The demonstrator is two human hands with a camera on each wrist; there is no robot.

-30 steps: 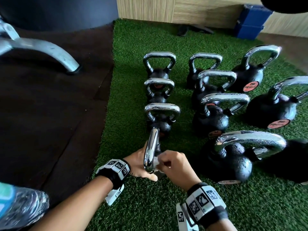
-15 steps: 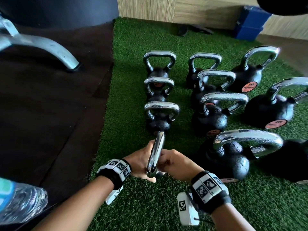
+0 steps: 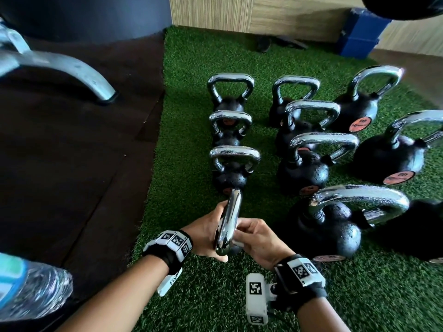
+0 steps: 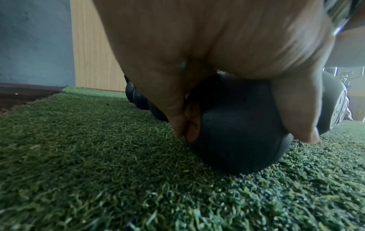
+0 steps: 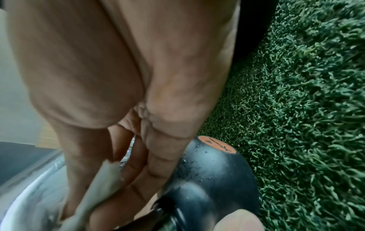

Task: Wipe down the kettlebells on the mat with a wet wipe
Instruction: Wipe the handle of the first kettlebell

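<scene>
Right hand (image 3: pixel 260 238) curled around a white wet wipe (image 5: pixel 102 184), pressing it against the chrome handle (image 3: pixel 229 226) of the nearest kettlebell (image 4: pixel 237 132); fingers bent, wipe pinched between thumb and fingertips in the right wrist view. Left hand (image 3: pixel 206 232) wrapped round the black ball from the other side, thumb and fingers spread over it, steadying it. Kettlebell tipped toward the person, resting on its rounded flank on the green mat (image 3: pixel 191 295) near the mat's front-left edge, handle seen edge-on from above. Beyond it, three more small kettlebells (image 3: pixel 231 164) in a line toward the far edge, larger ones (image 3: pixel 335 226) in rows toward the right edge, several beaded with moisture. Off the mat to the left, dark floor (image 3: pixel 72 164), a curved metal machine leg (image 3: pixel 72 70), a plastic water bottle (image 3: pixel 31 288) at the near corner of the view. Likely risks: wet chrome and a rounded base, so a slip of the steadying grip could roll the weight into its neighbour or onto fingers; small wipe could bunch and miss the handle's underside. Against the earlier frames: handle turned slightly, its top swung from left of centre toward upright; right wrist drawn lower along the handle; other kettlebells unmoved.
</scene>
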